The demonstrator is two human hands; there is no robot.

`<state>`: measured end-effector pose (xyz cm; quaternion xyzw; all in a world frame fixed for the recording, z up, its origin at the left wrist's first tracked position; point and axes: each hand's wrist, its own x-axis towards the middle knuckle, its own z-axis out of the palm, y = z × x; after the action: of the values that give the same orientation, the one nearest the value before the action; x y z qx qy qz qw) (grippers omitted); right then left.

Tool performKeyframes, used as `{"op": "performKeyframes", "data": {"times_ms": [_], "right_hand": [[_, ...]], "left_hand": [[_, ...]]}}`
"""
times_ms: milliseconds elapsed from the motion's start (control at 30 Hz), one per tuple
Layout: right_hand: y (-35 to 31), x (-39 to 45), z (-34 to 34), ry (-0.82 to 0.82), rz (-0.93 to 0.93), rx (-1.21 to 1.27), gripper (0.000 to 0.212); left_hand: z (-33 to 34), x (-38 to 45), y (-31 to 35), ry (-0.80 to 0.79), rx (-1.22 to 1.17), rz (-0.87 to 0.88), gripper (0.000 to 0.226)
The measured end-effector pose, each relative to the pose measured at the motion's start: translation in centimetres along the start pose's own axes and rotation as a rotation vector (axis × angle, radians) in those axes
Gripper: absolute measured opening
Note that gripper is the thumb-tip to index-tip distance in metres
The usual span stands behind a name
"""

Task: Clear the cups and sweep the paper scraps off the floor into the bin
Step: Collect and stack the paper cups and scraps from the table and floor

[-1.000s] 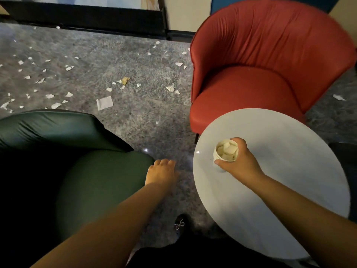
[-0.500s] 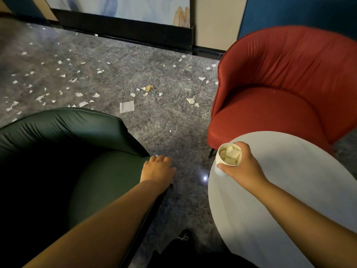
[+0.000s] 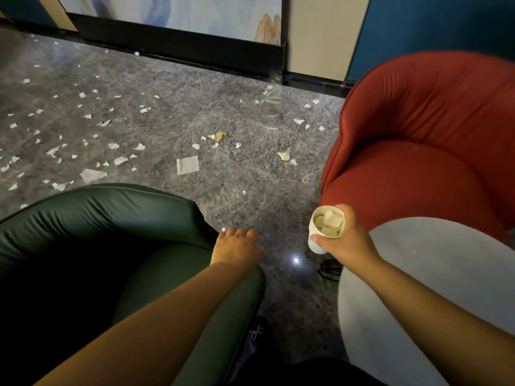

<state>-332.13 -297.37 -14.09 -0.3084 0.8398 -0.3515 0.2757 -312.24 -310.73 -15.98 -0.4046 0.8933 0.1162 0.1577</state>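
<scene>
Gripping a white paper cup [image 3: 326,231] round its side, the right hand [image 3: 344,236] holds it upright in the air just past the edge of the round grey table [image 3: 446,288], above the floor gap between that table and the red armchair [image 3: 423,151]. Keeping the cup level makes sense, since it is filled with pale scraps (folded paper, by the look of them) that would spill if it tipped. The left hand [image 3: 237,247] holds nothing; its fingers point downward and look relaxed beside the front corner of the green armchair [image 3: 106,218], though whether it touches the upholstery I cannot tell. Across the speckled grey floor [image 3: 237,188] lie many paper scraps [image 3: 188,164], thickest toward the left and thinner near the red chair's base, with one brownish crumpled bit among them. No bin, broom or second cup is in view, so the cup's destination is unknown, and the sweeping looks not yet begun.
</scene>
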Motion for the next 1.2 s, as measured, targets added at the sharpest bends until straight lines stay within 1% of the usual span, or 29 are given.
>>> {"op": "performKeyframes", "data": {"times_ms": [167,333,467,567,667,867,1067,1200], "right_hand": [[-3.6,3.5,3.1,0.011,-0.007,0.041,0.073],[-5.9,6.6,3.7,0.011,-0.037,0.021,0.075],[-8.3,9.8,4.2,0.018,-0.048,0.008,0.074],[-10.5,12.9,5.5,-0.015,-0.093,-0.018,0.079],[-13.1,16.4,7.3,-0.077,-0.149,-0.010,0.077],[-18.6,25.5,10.0,-0.230,-0.265,-0.061,0.079],[-23.9,36.6,10.3,-0.345,-0.373,-0.117,0.075],[-26.7,43.3,9.7,-0.405,-0.415,-0.176,0.075]], "left_hand": [[-2.9,4.6,-4.0,-0.011,0.051,0.071,0.047],[-4.8,8.0,-6.2,0.020,0.041,0.088,0.049],[-6.1,9.8,-8.0,0.059,0.031,0.062,0.049],[-7.3,10.9,-9.5,0.092,0.020,0.026,0.050],[-8.7,12.4,-11.4,0.108,-0.009,-0.028,0.051],[-11.7,17.3,-14.9,0.135,-0.059,-0.212,0.051],[-15.1,25.1,-16.8,0.114,-0.139,-0.420,0.051],[-17.4,30.1,-17.5,0.116,-0.166,-0.490,0.050]]}}
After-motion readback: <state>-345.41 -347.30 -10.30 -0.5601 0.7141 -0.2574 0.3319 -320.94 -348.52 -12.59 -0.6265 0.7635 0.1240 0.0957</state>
